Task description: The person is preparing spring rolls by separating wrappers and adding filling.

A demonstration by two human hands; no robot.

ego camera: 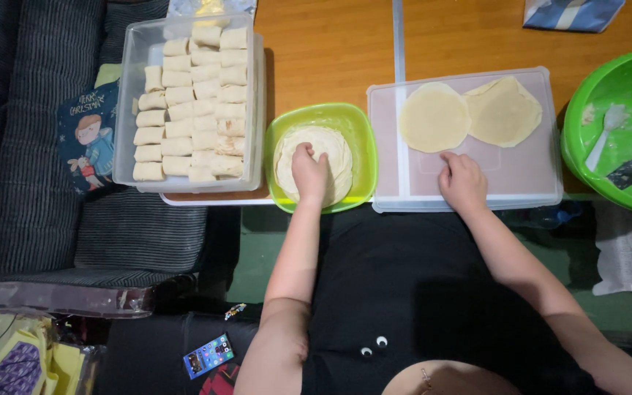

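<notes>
While the left hand [309, 172] rests fingers curled down on the stack of round wrappers [314, 164] in the square lime-green bowl [321, 115], pinching at the top sheet, the right hand [463, 181] lies on the translucent white lid [528, 172], fingers bent and close together, holding nothing. Two thin, pale, floury wrappers [469, 113] lie flat and slightly overlapping on the lid's far half, just beyond the right fingertips. To the left, a clear rectangular tub [127, 110] is packed with neat rows of rolled spring rolls [192, 102]. At the right edge a round green basin [627, 95] holds a white spoon [606, 132] and a small brush. The lid's near half is bare, and it sits flush against the bowl on the orange wooden table [330, 51].
</notes>
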